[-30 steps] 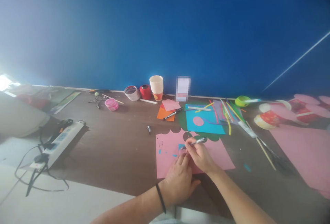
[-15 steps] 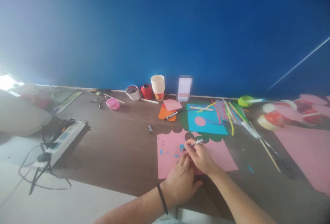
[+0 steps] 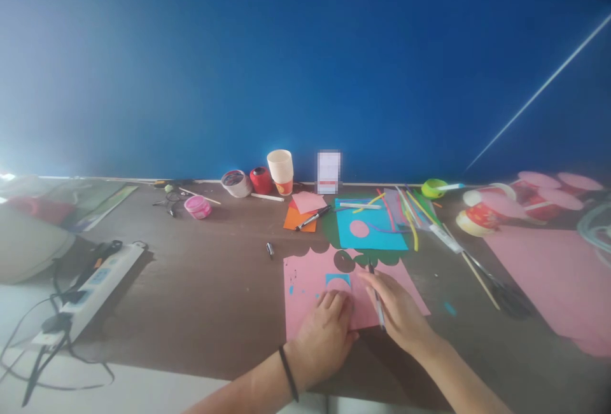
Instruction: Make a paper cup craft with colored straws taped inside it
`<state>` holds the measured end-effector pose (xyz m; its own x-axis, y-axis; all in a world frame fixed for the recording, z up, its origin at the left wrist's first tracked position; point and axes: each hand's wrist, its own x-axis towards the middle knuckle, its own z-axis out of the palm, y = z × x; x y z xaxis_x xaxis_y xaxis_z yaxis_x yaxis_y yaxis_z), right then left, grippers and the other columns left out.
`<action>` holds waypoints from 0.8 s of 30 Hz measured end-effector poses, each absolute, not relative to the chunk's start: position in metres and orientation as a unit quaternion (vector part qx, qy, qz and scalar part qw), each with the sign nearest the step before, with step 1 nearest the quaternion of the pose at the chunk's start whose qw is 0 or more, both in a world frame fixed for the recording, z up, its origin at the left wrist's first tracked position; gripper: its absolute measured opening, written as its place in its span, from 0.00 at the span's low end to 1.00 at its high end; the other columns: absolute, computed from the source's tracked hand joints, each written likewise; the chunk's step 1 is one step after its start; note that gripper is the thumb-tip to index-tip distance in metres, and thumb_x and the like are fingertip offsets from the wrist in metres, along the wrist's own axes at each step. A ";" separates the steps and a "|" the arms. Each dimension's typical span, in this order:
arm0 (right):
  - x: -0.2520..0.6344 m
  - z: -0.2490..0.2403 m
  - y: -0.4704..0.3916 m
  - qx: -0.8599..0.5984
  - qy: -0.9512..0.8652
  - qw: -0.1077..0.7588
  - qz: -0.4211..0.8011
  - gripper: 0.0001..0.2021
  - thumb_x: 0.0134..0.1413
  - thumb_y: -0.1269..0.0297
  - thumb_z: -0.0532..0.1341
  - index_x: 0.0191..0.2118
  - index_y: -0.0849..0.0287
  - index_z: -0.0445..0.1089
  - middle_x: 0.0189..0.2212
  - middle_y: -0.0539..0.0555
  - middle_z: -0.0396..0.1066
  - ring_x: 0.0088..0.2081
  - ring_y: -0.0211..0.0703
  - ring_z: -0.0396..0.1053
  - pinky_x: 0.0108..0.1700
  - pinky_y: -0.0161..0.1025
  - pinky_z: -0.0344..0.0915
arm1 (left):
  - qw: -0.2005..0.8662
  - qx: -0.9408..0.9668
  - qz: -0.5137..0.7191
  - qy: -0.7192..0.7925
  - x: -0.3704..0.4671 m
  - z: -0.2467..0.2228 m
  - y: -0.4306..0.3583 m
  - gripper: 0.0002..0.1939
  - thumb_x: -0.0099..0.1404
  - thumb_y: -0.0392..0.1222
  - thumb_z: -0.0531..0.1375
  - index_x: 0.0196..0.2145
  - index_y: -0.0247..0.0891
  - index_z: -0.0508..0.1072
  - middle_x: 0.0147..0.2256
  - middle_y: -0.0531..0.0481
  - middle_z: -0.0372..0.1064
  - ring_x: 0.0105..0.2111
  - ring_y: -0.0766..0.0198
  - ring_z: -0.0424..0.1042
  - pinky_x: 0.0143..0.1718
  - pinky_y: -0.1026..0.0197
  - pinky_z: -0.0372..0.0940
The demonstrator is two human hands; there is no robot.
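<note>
My left hand (image 3: 327,325) lies with its fingers pressed down over a small blue paper square (image 3: 330,278), of which the upper edge shows. On that square is a pink paper circle (image 3: 338,283), its lower part hidden under my fingertips. Both rest on a larger pink sheet (image 3: 300,312) with a scalloped top edge and a round cut-out. Just to the right, my right hand (image 3: 396,309) is closed around a slim pen (image 3: 379,306), which points lengthwise up and down, lifted off the square.
Behind the sheet lie blue paper (image 3: 348,210) with a pink circle, an orange square (image 3: 291,219) and a marker (image 3: 312,217). A pen cap (image 3: 270,250) is to the left. Scissors (image 3: 506,299), a paper cup (image 3: 280,169) and a power strip (image 3: 98,283) are around.
My right hand has moved right, away from the square, and the pen has swung from nearly level to steep. More of the blue square and pink circle shows. The view has shifted slightly.
</note>
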<state>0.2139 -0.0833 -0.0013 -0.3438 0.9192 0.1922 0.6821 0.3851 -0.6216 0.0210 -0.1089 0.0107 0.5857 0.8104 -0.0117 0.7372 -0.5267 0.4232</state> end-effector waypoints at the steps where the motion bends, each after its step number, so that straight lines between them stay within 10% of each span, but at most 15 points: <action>1: 0.220 -0.005 -0.087 -0.498 -0.806 0.243 0.206 0.23 0.56 0.74 0.48 0.57 0.53 0.59 0.53 0.58 0.65 0.55 0.52 0.61 0.54 0.53 0.60 | 0.191 0.870 0.094 0.445 0.021 0.011 -0.109 0.20 0.58 0.38 0.56 0.49 0.37 0.60 0.48 0.45 0.59 0.48 0.51 0.59 0.53 0.46 0.55; 9: 0.218 -0.040 -0.115 -0.538 -0.811 0.147 0.175 0.31 0.54 0.78 0.44 0.63 0.50 0.44 0.62 0.55 0.50 0.63 0.51 0.46 0.57 0.62 0.51 | 0.226 0.841 0.106 0.479 0.027 0.008 -0.115 0.25 0.56 0.36 0.56 0.52 0.38 0.58 0.48 0.44 0.58 0.47 0.50 0.58 0.50 0.46 0.58; 24: 0.225 -0.026 -0.106 -0.524 -0.832 0.144 0.111 0.30 0.47 0.80 0.47 0.57 0.55 0.57 0.60 0.58 0.56 0.60 0.54 0.52 0.54 0.59 0.57 | 0.195 0.850 0.081 0.483 0.033 0.013 -0.107 0.24 0.58 0.38 0.54 0.52 0.35 0.58 0.48 0.42 0.58 0.47 0.50 0.58 0.49 0.48 0.59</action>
<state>0.2250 -0.1057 -0.0263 -0.4091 0.9041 0.1233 0.8402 0.4260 -0.3355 0.0326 -0.1069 0.0134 0.5197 0.8528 -0.0504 0.7898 -0.4571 0.4090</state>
